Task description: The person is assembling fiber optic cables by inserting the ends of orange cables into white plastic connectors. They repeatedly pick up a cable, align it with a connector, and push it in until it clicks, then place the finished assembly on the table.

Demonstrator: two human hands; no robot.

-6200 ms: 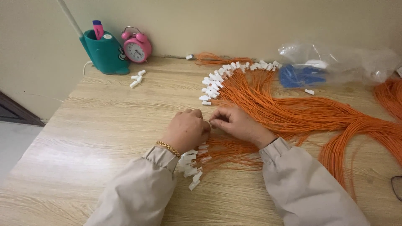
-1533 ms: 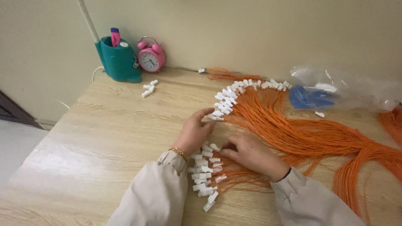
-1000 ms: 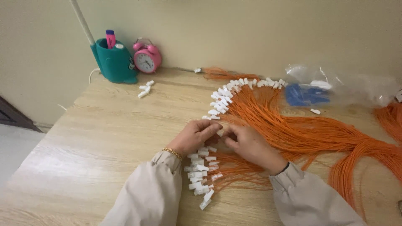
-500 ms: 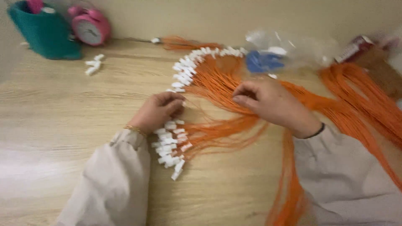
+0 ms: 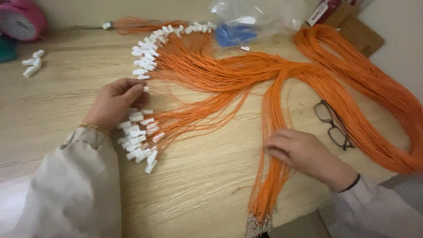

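- Head view: we see the left hand [image 5: 115, 102] resting on the wooden tabletop [image 5: 57, 101], fingers curled loosely over the near cluster of white connectors [image 5: 139, 139], touching them; whether it grips one we cannot tell
- The right hand [image 5: 304, 152] lies on the orange wires [image 5: 246, 77] near the front edge, fingers bent and pressing a strand bundle; a firm pinch we cannot tell
- We note the orange wires fan from the white connectors on the left, sweep across the middle, and hang over the front edge with bare metal tips [image 5: 257, 222]
- Second row of white connectors [image 5: 147, 48] lies farther back
- Black glasses [image 5: 332, 123] just right of the right hand
- Clear plastic bag [image 5: 255, 20] at the back; pink alarm clock [image 5: 20, 20] far left; loose white pieces [image 5: 33, 64] near it
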